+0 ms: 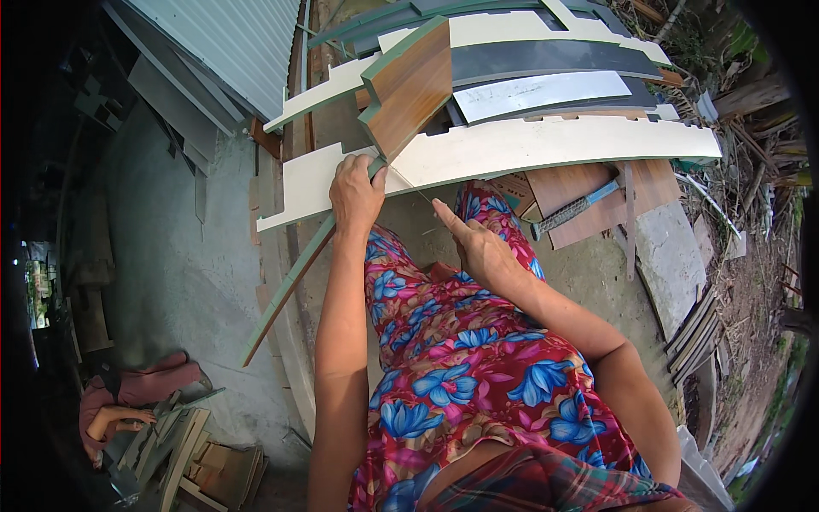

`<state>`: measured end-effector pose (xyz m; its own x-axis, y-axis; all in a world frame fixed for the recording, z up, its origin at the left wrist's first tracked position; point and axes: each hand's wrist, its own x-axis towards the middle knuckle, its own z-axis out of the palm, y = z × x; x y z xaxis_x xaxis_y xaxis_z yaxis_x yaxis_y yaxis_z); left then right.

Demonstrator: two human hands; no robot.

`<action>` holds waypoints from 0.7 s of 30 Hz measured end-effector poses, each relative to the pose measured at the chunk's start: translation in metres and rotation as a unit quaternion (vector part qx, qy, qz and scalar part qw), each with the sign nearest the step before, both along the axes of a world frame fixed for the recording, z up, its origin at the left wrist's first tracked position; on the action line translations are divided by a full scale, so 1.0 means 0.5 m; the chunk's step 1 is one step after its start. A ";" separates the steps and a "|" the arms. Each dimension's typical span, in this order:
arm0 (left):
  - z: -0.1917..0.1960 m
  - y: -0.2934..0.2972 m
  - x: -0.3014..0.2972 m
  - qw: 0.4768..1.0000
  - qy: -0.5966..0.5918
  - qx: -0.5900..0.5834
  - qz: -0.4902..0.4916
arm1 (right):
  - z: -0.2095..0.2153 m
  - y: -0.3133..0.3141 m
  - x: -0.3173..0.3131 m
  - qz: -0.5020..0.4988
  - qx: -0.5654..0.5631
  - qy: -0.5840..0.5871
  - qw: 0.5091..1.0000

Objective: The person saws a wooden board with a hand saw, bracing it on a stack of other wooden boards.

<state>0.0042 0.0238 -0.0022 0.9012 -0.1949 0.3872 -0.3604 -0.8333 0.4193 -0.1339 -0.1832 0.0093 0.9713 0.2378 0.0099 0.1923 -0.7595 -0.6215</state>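
My left hand (357,192) is closed round the green edge of a long notched board with a wood-grain face (409,90). The board lies slantwise over a white notched panel (546,145), and its narrow lower part runs down past my left wrist. My right hand (486,247) is closed, index finger stretched forward along a thin blade-like tool (418,189). The tool's tip reaches toward the board's edge just right of my left hand. Its handle is hidden in my palm, so its exact kind does not show.
More white and grey panels (554,60) lie stacked beyond. Right of my knees are a blue-and-grey-handled tool (576,211), a wood-grain offcut (653,183) and stone slabs (674,256). At lower left another person (141,392) sits by piled boards (175,452).
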 end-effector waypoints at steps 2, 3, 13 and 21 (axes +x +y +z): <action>0.002 0.000 -0.001 1.000 -0.001 0.001 -0.001 | 0.002 -0.006 -0.014 -0.003 0.010 0.026 1.000; 0.002 0.001 0.000 1.000 0.000 0.002 -0.003 | 0.004 -0.008 -0.018 -0.015 0.037 0.011 0.999; 0.019 -0.005 -0.014 0.997 0.056 0.025 0.036 | 0.011 -0.040 -0.047 -0.041 0.100 0.018 0.994; -0.004 -0.006 0.008 1.000 -0.027 -0.005 0.008 | 0.048 -0.034 -0.013 -0.052 0.061 0.031 0.996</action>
